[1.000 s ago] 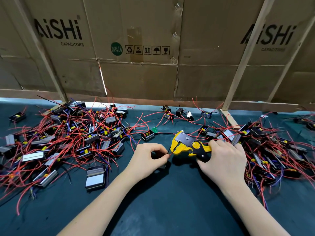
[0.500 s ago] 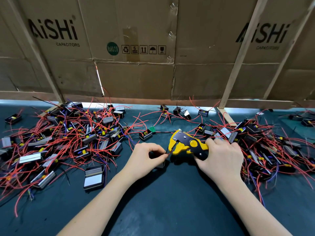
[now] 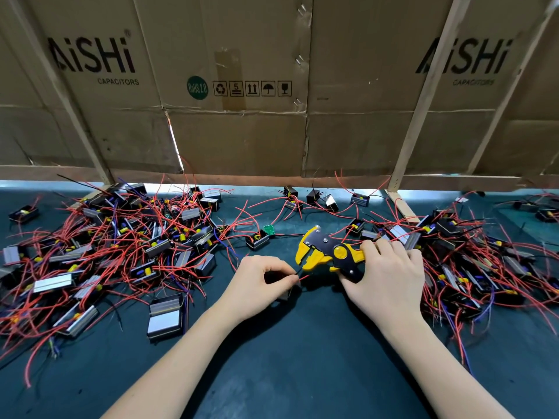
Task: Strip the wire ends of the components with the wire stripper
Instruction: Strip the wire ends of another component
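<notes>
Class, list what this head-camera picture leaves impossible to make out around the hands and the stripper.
- Component in the left hand: hidden behind the curled fingers.
- Red wire tip: too small to tell whether it is stripped.
- Wire stripper handles: covered by the right hand.
- Right pile: cut off by the frame edge.

Left hand (image 3: 257, 282) pinches red wire (image 3: 304, 278) just below stripper (image 3: 329, 252) head; right hand (image 3: 384, 273) grips its handles.

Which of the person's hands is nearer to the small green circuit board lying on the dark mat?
Left. The left hand lies just below the small green circuit board; the right hand, holding the yellow-and-black wire stripper, sits farther off to the board's right.
</notes>
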{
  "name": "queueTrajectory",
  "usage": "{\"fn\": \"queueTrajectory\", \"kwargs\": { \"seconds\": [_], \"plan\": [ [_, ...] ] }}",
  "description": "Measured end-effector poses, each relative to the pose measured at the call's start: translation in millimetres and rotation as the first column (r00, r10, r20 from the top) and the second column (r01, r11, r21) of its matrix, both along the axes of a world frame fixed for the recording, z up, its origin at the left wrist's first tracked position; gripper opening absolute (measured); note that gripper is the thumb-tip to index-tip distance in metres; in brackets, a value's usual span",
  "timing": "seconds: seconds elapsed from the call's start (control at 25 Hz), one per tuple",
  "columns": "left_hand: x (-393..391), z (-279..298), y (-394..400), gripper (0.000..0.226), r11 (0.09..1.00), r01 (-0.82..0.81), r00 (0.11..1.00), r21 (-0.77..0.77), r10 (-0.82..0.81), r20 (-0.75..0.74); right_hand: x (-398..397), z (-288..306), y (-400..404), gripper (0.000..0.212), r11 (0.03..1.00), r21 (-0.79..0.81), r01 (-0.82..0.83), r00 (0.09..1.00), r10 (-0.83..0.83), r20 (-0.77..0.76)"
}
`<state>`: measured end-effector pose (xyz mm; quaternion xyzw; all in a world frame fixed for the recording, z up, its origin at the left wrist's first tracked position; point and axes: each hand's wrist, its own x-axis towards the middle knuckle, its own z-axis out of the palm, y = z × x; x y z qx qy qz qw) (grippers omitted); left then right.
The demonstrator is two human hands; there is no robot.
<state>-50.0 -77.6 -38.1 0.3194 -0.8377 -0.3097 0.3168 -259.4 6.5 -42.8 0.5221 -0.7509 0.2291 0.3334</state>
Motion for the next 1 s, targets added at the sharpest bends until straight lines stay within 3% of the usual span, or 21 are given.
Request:
{"fn": "queueTrajectory", "kwargs": {
  "seconds": [0.2,0.52,0.68,0.84,0.92,1.0],
  "plan": [
    [-2.4,-0.1,0.7,0.022,0.999,-0.038,0.999,0.031,0.038,0.028,1.4,2.1,1.3,0.042,0.999,0.03,-0.011,1.0,0.011,0.009],
    [-1.7,-1.4,-0.2,0.018,0.999,-0.027,0.999,0.034,0.026,0.023,4.5,6.8,4.9,0.043,0.989,0.146,-0.03,0.996,0.018,0.087],
    [-0.3,-2.7,-1.4,0.015,0.999,-0.013,1.0,0.036,0.012,0.028,7.9,8.1,5.0,0.04,0.976,0.214,0.04,0.988,-0.07,0.135],
    [0.0,-0.9,-0.4,0.013,1.0,-0.002,0.999,0.01,0.002,0.042,5.5,5.9,4.9,0.044,0.989,0.148,0.014,0.997,-0.024,0.067],
    [4.6,4.1,-1.4,0.007,0.998,0.069,0.992,-0.01,-0.068,0.104,3.5,5.7,4.6,0.051,0.994,0.107,0.002,1.0,-0.005,0.025],
    [14.8,12.0,-5.7,0.031,0.986,0.166,0.944,-0.006,-0.158,0.29,2.1,5.2,4.9,0.053,0.997,0.069,0.026,0.999,-0.028,0.016]
  ]
}}
